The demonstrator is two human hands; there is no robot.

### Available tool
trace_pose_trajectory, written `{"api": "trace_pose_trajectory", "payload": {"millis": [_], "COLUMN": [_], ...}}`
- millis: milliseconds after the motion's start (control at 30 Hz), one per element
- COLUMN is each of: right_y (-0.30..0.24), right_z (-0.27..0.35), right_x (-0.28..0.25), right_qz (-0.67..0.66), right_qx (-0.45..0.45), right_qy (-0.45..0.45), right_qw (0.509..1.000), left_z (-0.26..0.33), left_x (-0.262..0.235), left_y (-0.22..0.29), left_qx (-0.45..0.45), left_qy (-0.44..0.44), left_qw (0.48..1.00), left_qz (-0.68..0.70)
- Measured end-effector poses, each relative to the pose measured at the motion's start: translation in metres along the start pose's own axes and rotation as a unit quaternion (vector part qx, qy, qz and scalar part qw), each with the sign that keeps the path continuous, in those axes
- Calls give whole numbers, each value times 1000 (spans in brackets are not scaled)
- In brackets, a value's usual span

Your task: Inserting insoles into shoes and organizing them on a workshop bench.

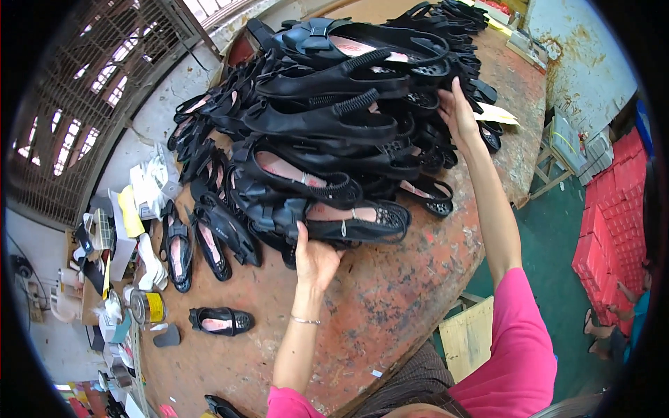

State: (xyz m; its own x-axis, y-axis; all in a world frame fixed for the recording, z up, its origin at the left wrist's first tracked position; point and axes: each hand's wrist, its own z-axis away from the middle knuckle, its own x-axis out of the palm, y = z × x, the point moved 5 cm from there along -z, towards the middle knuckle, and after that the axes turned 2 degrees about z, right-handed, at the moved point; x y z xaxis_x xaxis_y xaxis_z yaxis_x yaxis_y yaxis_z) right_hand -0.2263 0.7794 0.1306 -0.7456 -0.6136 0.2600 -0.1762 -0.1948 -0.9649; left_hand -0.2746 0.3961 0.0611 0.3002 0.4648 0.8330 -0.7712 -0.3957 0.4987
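Note:
A thick stack of black shoes with bows, pink insoles and elastic back straps spans the space between my two hands. At the stack's near end, my left hand grips the lowest black shoe; its thumb is on the shoe and its fingers are hidden beneath. My right hand is closed against the far right side of the stack, with its fingers partly hidden behind the shoes. More black shoes lie heaped behind and to the left. A single black shoe rests apart on the worn reddish table.
Along the left edge stand a tin with a yellow label, white shoe forms and assorted clutter. A metal grille covers the window. Red boxes are piled at the right, near a wooden stool and another person's hand and feet.

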Motion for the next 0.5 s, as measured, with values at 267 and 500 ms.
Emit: {"api": "trace_pose_trajectory", "payload": {"millis": [267,500], "right_y": [6,18], "right_z": [-69,-81], "right_x": [41,12], "right_qz": [-148,-26], "right_qx": [31,133], "right_qy": [1,43], "right_qw": [989,990], "left_z": [0,6], "left_x": [-22,-26], "left_y": [-26,-35], "left_qx": [113,84], "left_qy": [119,186], "left_qw": [974,958], "left_qz": [158,202]}}
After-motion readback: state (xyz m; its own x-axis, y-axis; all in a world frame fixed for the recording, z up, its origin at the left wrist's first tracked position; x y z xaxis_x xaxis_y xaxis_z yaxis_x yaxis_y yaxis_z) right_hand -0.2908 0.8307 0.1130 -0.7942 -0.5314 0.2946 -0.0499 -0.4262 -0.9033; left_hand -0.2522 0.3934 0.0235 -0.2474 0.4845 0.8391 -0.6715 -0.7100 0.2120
